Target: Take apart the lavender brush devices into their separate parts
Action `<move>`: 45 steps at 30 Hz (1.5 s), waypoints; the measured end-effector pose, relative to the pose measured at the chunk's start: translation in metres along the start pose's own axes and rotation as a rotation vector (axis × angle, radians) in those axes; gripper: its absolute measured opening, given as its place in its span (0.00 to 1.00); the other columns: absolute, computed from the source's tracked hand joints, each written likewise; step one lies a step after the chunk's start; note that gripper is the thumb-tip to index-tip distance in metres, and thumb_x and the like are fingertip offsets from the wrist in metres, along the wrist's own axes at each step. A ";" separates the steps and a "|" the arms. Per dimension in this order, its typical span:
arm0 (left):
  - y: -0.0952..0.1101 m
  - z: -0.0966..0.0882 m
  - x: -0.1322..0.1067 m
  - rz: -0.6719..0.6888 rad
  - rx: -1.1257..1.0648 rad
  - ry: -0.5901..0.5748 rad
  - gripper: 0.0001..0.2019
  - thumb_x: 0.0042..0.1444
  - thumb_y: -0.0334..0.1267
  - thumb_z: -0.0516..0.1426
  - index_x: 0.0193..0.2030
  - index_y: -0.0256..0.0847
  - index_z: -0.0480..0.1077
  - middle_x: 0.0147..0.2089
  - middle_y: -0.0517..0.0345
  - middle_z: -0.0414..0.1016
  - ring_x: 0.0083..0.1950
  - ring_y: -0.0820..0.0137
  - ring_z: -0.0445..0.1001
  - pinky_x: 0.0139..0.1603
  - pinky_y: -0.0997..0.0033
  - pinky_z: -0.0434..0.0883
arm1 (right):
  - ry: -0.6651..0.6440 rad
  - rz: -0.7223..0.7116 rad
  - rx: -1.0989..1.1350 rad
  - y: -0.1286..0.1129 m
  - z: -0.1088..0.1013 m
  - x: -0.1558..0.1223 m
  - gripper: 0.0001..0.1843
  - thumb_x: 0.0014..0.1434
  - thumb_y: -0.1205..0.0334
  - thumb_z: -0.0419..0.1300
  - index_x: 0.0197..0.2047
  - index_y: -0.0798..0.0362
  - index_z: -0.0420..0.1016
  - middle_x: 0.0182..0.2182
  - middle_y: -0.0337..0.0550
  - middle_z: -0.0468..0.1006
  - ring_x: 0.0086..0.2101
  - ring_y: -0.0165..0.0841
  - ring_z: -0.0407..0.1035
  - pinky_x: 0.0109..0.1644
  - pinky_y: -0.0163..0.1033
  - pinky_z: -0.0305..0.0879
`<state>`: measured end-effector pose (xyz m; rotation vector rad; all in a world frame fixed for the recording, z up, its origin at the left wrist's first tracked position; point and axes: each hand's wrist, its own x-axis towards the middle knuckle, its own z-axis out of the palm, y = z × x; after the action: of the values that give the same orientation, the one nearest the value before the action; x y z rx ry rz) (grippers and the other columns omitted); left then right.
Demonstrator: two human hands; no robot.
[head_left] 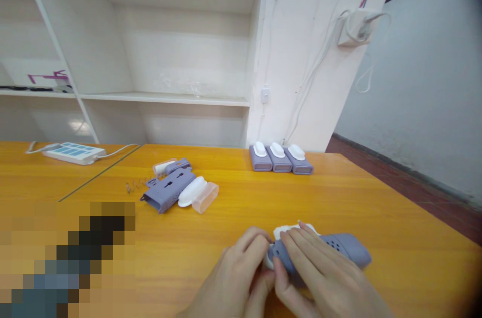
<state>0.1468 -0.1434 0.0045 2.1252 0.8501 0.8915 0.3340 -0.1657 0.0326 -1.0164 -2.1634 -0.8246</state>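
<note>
A grey-purple plastic housing (350, 248) with small round holes lies near the front of the table, partly hidden by my hands. A white piece (278, 231) shows along its far side. My right hand (327, 273) wraps over the housing, fingers laid across its top and the thumb near its left end. With bent fingers my left hand (241, 265) pinches a small white part (269, 257) at that left end. How the white part joins the housing is hidden by the fingers.
Behind lie a purple casing (169, 190), a white oval piece (193, 191), a clear pinkish cover (205, 197) and thin springs (135, 185). Three purple units with white tops (278, 157) stand at the back. A power strip (75, 152) lies back left, before white shelves (169, 98).
</note>
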 end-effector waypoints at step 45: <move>-0.076 -0.083 0.010 -0.155 0.901 0.417 0.11 0.69 0.38 0.52 0.54 0.46 0.70 0.57 0.53 0.78 0.59 0.59 0.75 0.58 0.54 0.69 | -0.043 0.171 0.260 0.009 0.019 -0.018 0.13 0.67 0.63 0.54 0.31 0.48 0.75 0.26 0.36 0.79 0.29 0.33 0.73 0.42 0.40 0.62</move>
<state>0.0647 -0.0656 -0.0058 2.5706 1.8800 0.9947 0.3453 -0.1549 0.0102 -1.0732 -2.1164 -0.4330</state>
